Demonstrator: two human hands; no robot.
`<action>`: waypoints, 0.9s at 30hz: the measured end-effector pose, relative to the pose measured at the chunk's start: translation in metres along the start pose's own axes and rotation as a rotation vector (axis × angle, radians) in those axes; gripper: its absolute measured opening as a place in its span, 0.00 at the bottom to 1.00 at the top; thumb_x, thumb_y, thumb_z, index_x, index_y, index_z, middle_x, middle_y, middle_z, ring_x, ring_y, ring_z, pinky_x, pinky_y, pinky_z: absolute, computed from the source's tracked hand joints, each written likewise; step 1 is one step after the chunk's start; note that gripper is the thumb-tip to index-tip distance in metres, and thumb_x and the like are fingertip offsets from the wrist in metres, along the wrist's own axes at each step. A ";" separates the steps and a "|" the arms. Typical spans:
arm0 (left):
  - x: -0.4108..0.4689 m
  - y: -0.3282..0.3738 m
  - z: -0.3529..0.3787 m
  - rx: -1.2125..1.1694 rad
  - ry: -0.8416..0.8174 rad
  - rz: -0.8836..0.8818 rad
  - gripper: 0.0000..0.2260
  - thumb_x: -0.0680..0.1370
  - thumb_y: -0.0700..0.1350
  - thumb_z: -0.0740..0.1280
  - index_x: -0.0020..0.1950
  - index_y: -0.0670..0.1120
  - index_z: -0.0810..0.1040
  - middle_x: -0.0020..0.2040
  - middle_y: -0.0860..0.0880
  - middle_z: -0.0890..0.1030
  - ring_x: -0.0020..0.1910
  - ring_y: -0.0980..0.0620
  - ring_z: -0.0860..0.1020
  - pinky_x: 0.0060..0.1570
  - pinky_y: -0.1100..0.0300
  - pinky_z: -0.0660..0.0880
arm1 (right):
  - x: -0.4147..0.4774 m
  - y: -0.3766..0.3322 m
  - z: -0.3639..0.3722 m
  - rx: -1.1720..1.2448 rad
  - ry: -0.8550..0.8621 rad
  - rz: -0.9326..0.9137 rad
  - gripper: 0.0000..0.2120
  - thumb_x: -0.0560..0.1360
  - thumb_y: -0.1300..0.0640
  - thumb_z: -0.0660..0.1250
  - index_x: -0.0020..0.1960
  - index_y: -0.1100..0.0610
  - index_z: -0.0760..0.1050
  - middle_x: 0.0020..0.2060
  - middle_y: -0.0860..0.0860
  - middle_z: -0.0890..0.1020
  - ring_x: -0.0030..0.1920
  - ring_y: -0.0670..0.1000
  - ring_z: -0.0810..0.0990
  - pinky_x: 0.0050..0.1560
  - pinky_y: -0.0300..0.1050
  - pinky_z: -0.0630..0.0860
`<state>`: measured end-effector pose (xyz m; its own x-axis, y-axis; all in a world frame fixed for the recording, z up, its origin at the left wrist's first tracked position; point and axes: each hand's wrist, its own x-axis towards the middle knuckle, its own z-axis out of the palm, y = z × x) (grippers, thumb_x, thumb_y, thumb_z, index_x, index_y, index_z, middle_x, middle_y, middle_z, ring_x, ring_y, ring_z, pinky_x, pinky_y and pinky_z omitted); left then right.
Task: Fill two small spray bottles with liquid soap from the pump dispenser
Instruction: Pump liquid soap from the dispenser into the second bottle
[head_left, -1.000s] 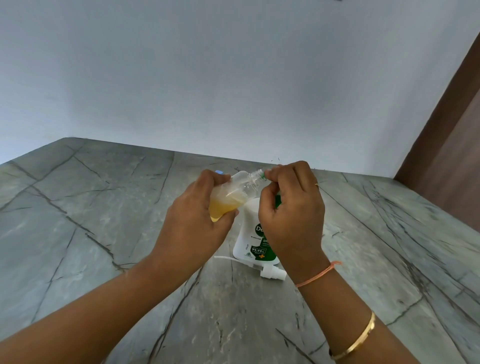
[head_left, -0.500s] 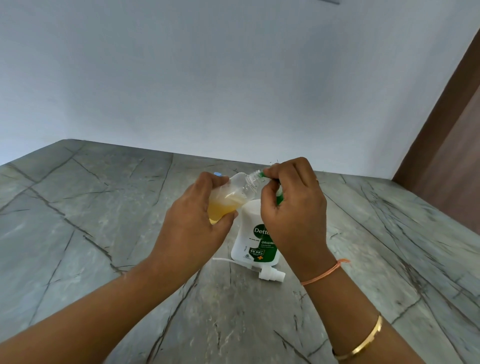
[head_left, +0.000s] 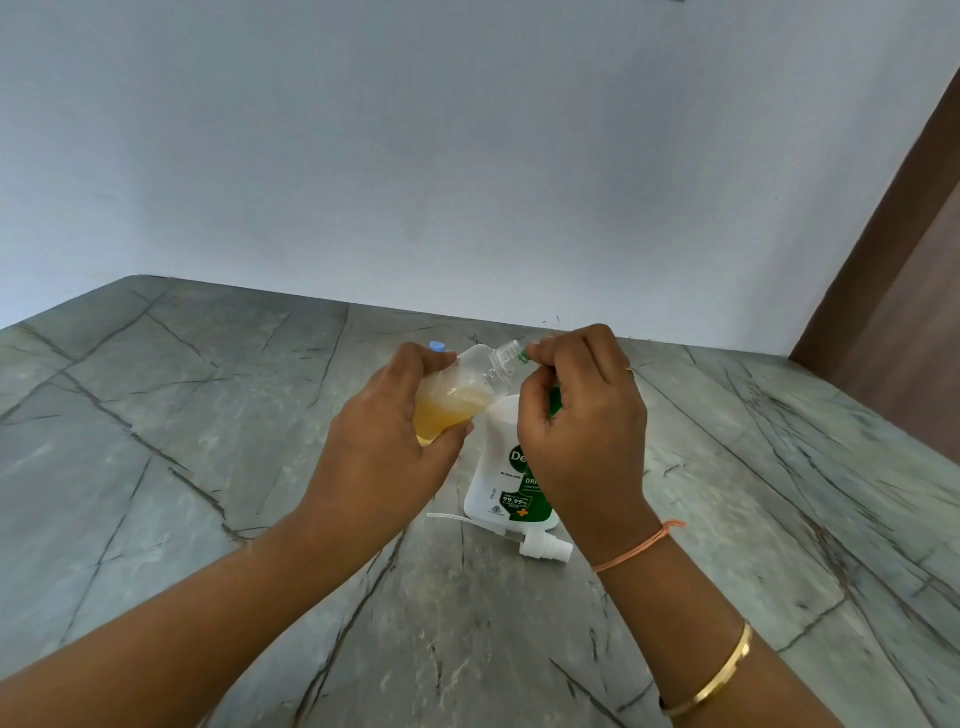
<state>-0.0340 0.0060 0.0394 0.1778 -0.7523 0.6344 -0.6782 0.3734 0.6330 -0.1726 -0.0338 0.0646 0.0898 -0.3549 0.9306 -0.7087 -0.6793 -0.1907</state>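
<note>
My left hand (head_left: 379, 457) grips a small clear spray bottle (head_left: 467, 395) that is tilted, with its open neck pointing right. Yellow-orange soap fills its lower part. My right hand (head_left: 582, 431) curls around the green pump head of the white soap dispenser (head_left: 501, 467), which stands on the table. The green nozzle tip touches the bottle's mouth. A white spray cap (head_left: 543, 546) with a thin dip tube lies on the table in front of the dispenser.
A small blue item (head_left: 437, 345) peeks out behind my left hand; most of it is hidden. The grey marble-patterned table (head_left: 208, 467) meets a pale wall (head_left: 467, 156) at the back. A brown door panel (head_left: 893, 322) stands at the right.
Both hands keep their hold, with the bottle's mouth staying at the nozzle. The hands and bottle have shifted only slightly in the view.
</note>
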 end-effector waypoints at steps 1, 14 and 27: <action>0.000 0.000 0.000 0.003 0.001 0.001 0.21 0.69 0.47 0.73 0.57 0.53 0.69 0.51 0.59 0.73 0.47 0.56 0.74 0.43 0.65 0.74 | 0.002 0.000 -0.002 -0.005 -0.008 0.002 0.07 0.70 0.66 0.60 0.42 0.63 0.77 0.39 0.57 0.78 0.39 0.56 0.77 0.33 0.41 0.74; 0.001 0.004 -0.002 -0.034 0.011 -0.014 0.20 0.69 0.47 0.73 0.57 0.54 0.69 0.54 0.56 0.76 0.49 0.54 0.76 0.47 0.55 0.78 | 0.005 -0.003 -0.001 -0.024 0.021 0.017 0.05 0.68 0.68 0.62 0.41 0.63 0.77 0.38 0.57 0.78 0.38 0.55 0.77 0.33 0.39 0.71; 0.001 -0.001 0.001 0.027 0.001 -0.010 0.22 0.69 0.48 0.74 0.58 0.55 0.68 0.51 0.60 0.72 0.46 0.57 0.73 0.41 0.68 0.70 | 0.009 -0.002 -0.007 -0.041 -0.063 0.018 0.05 0.68 0.68 0.64 0.42 0.62 0.76 0.40 0.56 0.77 0.38 0.53 0.76 0.33 0.38 0.68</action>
<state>-0.0335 0.0045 0.0386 0.1854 -0.7557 0.6282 -0.6953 0.3508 0.6272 -0.1751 -0.0310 0.0753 0.1197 -0.4070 0.9056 -0.7384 -0.6462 -0.1929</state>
